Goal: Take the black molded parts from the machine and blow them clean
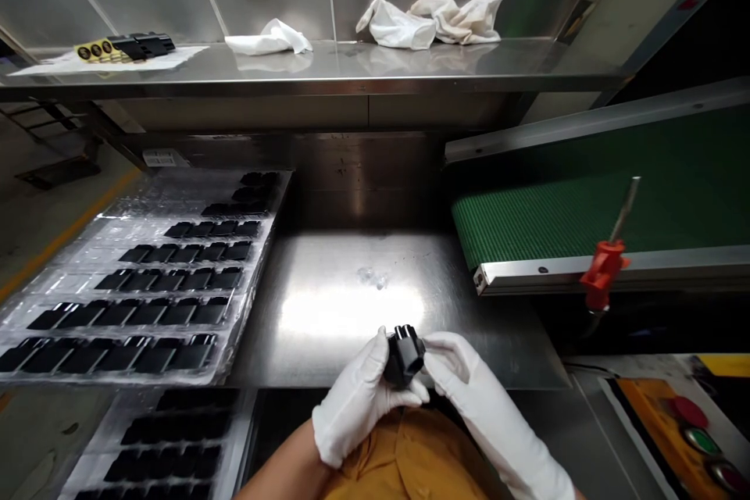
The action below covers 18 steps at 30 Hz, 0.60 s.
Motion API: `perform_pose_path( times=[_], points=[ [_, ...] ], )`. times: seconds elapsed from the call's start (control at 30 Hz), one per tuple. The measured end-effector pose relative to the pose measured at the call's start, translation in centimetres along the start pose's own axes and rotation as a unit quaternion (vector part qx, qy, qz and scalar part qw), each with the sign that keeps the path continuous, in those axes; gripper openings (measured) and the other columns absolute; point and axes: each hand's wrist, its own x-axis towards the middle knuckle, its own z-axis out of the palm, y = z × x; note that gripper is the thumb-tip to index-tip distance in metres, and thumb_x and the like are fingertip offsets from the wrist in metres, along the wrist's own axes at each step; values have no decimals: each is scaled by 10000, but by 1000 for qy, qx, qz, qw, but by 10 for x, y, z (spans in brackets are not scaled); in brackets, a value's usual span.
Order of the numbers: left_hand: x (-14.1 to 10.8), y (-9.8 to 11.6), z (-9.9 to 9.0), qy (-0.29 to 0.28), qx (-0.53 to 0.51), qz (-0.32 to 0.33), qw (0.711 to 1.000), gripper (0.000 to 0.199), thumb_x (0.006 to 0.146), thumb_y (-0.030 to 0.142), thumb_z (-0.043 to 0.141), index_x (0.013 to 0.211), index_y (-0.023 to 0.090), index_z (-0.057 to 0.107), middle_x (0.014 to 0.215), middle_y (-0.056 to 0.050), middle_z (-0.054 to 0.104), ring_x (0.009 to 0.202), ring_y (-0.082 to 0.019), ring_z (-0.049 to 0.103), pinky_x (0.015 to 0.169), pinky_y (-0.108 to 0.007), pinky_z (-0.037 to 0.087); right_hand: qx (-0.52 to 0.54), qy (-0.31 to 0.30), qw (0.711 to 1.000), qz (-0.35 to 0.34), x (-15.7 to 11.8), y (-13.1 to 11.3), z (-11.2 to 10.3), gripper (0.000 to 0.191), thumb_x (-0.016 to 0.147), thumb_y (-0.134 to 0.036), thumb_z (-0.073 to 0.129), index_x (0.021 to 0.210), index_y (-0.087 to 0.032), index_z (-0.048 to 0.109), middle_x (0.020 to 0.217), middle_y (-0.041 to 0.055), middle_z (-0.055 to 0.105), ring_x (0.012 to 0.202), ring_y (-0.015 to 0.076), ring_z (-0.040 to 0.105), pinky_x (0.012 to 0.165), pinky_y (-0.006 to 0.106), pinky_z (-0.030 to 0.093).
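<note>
The small black plastic part [404,355] is at the lower middle of the frame, and the gloved left hand [357,398] and right hand [489,414] both have their grip closed on it. Left of the steel tabletop [351,305], a clear tray [258,246] shows many filled rows of black parts. A lower tray [87,437] is cut off by the frame. The gloves hide part of the held piece.

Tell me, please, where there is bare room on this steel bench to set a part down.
The bare patch is the steel bench top, ahead of the black plastic part in your left hand and right hand. The clear tray and green conveyor belt border it. It is crowded across the tray's rows of black parts.
</note>
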Motion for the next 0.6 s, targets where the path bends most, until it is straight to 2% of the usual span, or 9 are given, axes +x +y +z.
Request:
perform_pose_path(
  times=[0.1, 0.23, 0.3, 0.37, 0.4, 0.47, 0.5, 0.53, 0.6],
  points=[
    [-5, 2, 1, 6, 49, -4, 999, 511, 909, 592, 423, 1112, 145, 567, 863, -73, 640, 793, -155, 626, 771, -291, 510, 34, -56, 998, 8, -1, -1, 2, 435, 837, -469, 597, 1167, -192, 540, 924, 54, 688, 731, 172, 621, 767, 349, 549],
    [7, 6, -6, 28, 150, -3, 988, 475, 897, 568, 484, 1152, 171, 532, 826, -42, 632, 739, -156, 618, 739, -325, 525, -100, -30, 990, -99, 7, 0, 5, 169, 846, -313, 556, 954, -219, 646, 1099, 72, 649, 751, 152, 627, 785, 333, 548],
    [24, 6, -20, 32, 206, 18, 978, 512, 864, 557, 553, 1217, 189, 505, 845, -38, 638, 709, -154, 608, 689, -321, 523, -211, -12, 959, -188, 24, 8, 6, 162, 814, -180, 513, 776, -221, 665, 1187, 67, 626, 898, 174, 631, 857, 342, 527],
    [45, 2, -42, 40, 260, 53, 963, 547, 805, 530, 650, 1222, 205, 512, 920, -45, 645, 727, -152, 606, 664, -302, 513, -301, -22, 917, -262, 50, 23, 3, 228, 732, -75, 492, 665, -220, 654, 1125, 52, 669, 1011, 203, 605, 923, 371, 492],
    [54, -1, -54, 45, 285, 64, 955, 538, 777, 514, 688, 1187, 199, 537, 947, -49, 643, 745, -150, 606, 669, -293, 509, -323, -30, 900, -290, 64, 33, 0, 238, 692, -52, 497, 674, -222, 663, 1040, 45, 700, 1010, 212, 601, 939, 388, 482],
    [69, -6, -79, 78, 280, 40, 956, 550, 762, 532, 688, 1162, 191, 528, 851, -23, 630, 666, -138, 593, 630, -293, 499, -337, -65, 893, -291, 91, 55, -12, 260, 654, -31, 469, 649, -216, 652, 802, 16, 701, 825, 181, 615, 863, 361, 502],
    [75, -8, -90, 100, 249, 33, 963, 545, 771, 542, 667, 1158, 193, 508, 799, -4, 611, 625, -130, 582, 610, -289, 491, -335, -33, 900, -276, 103, 65, -19, 246, 677, -49, 459, 661, -208, 646, 778, 21, 685, 800, 179, 608, 842, 355, 505],
    [78, -10, -100, 120, 215, 31, 969, 531, 779, 544, 652, 1147, 196, 490, 750, 17, 589, 598, -121, 572, 597, -279, 481, -321, 35, 912, -254, 113, 74, -28, 218, 714, -86, 462, 703, -194, 651, 809, 41, 675, 819, 186, 608, 840, 357, 509],
    [82, -10, -116, 161, 158, 37, 974, 483, 771, 529, 659, 1079, 201, 483, 701, 40, 554, 602, -113, 575, 601, -256, 469, -290, 161, 921, -206, 130, 83, -43, 222, 774, -197, 499, 908, -154, 671, 1023, 111, 665, 984, 222, 606, 932, 384, 492]
  ],
)
